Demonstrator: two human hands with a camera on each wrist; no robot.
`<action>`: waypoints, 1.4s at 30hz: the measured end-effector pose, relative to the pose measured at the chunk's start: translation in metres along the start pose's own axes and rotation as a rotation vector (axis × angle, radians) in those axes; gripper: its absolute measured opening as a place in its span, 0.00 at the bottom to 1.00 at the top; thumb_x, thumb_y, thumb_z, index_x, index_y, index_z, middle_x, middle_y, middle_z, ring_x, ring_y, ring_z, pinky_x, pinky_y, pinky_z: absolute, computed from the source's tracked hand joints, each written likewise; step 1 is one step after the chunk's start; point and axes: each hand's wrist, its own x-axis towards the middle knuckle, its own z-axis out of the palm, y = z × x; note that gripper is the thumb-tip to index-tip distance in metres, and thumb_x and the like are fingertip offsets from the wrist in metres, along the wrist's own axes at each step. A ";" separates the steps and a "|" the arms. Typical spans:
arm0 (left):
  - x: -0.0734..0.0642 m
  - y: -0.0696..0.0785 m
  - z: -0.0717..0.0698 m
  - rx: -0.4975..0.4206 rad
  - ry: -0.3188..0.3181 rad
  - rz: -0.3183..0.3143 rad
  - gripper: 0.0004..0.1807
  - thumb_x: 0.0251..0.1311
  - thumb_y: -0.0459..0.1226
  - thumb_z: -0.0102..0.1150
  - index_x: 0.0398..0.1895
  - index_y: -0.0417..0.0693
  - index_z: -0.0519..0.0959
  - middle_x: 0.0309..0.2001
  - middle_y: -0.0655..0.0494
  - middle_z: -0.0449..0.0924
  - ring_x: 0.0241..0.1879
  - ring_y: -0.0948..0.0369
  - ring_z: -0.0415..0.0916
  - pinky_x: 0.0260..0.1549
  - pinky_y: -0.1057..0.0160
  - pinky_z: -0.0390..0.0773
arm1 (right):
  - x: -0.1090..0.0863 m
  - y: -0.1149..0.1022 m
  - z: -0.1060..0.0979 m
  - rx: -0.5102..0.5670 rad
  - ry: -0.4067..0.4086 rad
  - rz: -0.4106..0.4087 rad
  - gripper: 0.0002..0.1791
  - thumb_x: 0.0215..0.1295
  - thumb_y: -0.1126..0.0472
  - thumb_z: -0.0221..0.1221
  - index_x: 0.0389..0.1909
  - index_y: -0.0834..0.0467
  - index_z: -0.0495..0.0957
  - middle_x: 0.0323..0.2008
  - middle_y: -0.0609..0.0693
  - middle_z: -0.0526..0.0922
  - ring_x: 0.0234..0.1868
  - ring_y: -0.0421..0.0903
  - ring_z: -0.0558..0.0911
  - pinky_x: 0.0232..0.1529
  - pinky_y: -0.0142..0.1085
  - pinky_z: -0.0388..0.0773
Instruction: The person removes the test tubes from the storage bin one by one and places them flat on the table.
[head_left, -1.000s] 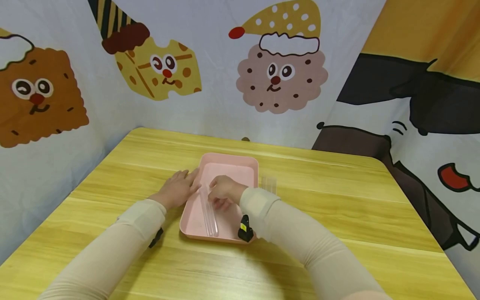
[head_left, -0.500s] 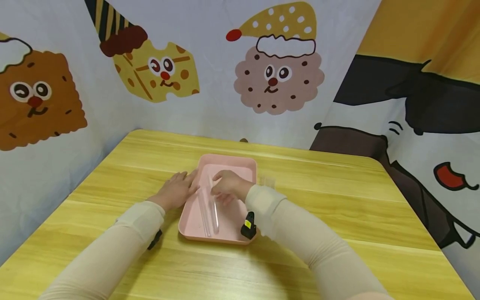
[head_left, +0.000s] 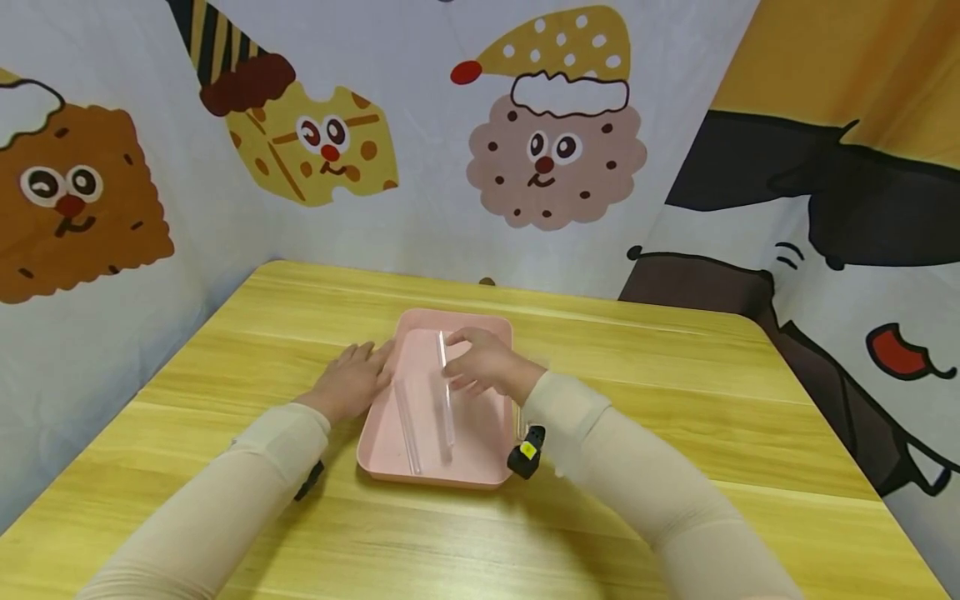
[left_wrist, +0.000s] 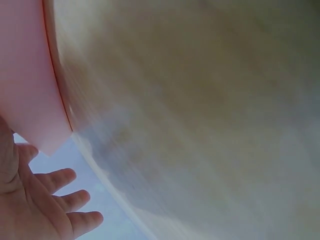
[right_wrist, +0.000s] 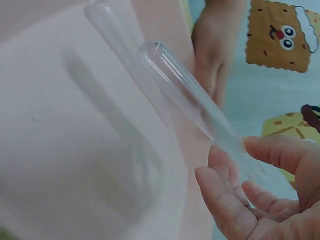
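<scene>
My right hand [head_left: 483, 362] pinches a clear test tube [head_left: 447, 417] between thumb and fingers, holding it above the pink tray [head_left: 480, 454]. In the right wrist view the rounded closed end of the held test tube [right_wrist: 172, 75] points away from the fingers, and its shadow falls on the tray floor. A second clear test tube [head_left: 407, 425] lies along the left side of the tray. My left hand [head_left: 351, 379] rests at the tray's left rim with fingers spread; the left wrist view shows those fingers [left_wrist: 75, 200] extended beside the tray wall.
Just right of the tray, clear tubes [head_left: 519, 421] lie on the wooden table [head_left: 675, 400], mostly hidden behind my right wrist. A cartoon-printed cloth [head_left: 435, 233] hangs behind the table and along its sides.
My right hand has lifted one test tube away from the other and shifted it right over the tray. The left hand stays at the left rim.
</scene>
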 end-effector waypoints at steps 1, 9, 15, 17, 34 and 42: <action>0.000 0.000 0.000 0.006 0.001 0.001 0.29 0.77 0.46 0.29 0.76 0.43 0.50 0.70 0.28 0.54 0.69 0.31 0.49 0.66 0.34 0.52 | -0.001 0.000 -0.003 0.004 0.006 -0.003 0.30 0.58 0.70 0.63 0.63 0.58 0.67 0.43 0.60 0.83 0.40 0.56 0.86 0.41 0.49 0.83; -0.002 0.001 -0.001 0.039 0.003 -0.002 0.29 0.77 0.46 0.30 0.76 0.44 0.50 0.70 0.28 0.54 0.68 0.30 0.50 0.63 0.32 0.55 | -0.011 0.005 -0.027 0.028 0.028 -0.015 0.30 0.60 0.69 0.62 0.64 0.57 0.66 0.49 0.61 0.81 0.40 0.53 0.86 0.42 0.49 0.83; -0.002 0.002 -0.002 0.067 0.017 0.005 0.29 0.77 0.45 0.31 0.76 0.44 0.51 0.69 0.28 0.55 0.68 0.31 0.51 0.62 0.32 0.57 | -0.019 0.010 -0.046 0.040 0.041 -0.015 0.32 0.62 0.68 0.62 0.66 0.58 0.64 0.56 0.63 0.76 0.40 0.52 0.86 0.36 0.43 0.84; -0.003 0.003 -0.002 0.076 0.024 0.010 0.29 0.77 0.45 0.31 0.76 0.44 0.52 0.69 0.28 0.55 0.67 0.31 0.52 0.61 0.32 0.58 | -0.022 0.011 -0.052 0.049 0.046 -0.012 0.32 0.62 0.68 0.61 0.67 0.57 0.63 0.55 0.63 0.76 0.40 0.51 0.85 0.37 0.43 0.84; -0.003 0.004 -0.002 0.041 -0.007 -0.018 0.29 0.77 0.45 0.30 0.76 0.45 0.50 0.70 0.28 0.53 0.69 0.31 0.49 0.63 0.32 0.55 | -0.035 0.021 -0.080 0.122 0.092 -0.011 0.33 0.65 0.68 0.58 0.69 0.57 0.60 0.50 0.63 0.78 0.36 0.47 0.84 0.39 0.43 0.84; -0.003 0.003 0.000 0.054 -0.002 -0.014 0.29 0.77 0.44 0.30 0.76 0.45 0.50 0.69 0.28 0.54 0.68 0.31 0.50 0.62 0.31 0.56 | -0.037 0.032 -0.090 0.126 0.116 -0.018 0.33 0.66 0.68 0.57 0.71 0.58 0.59 0.52 0.65 0.77 0.36 0.46 0.85 0.38 0.42 0.84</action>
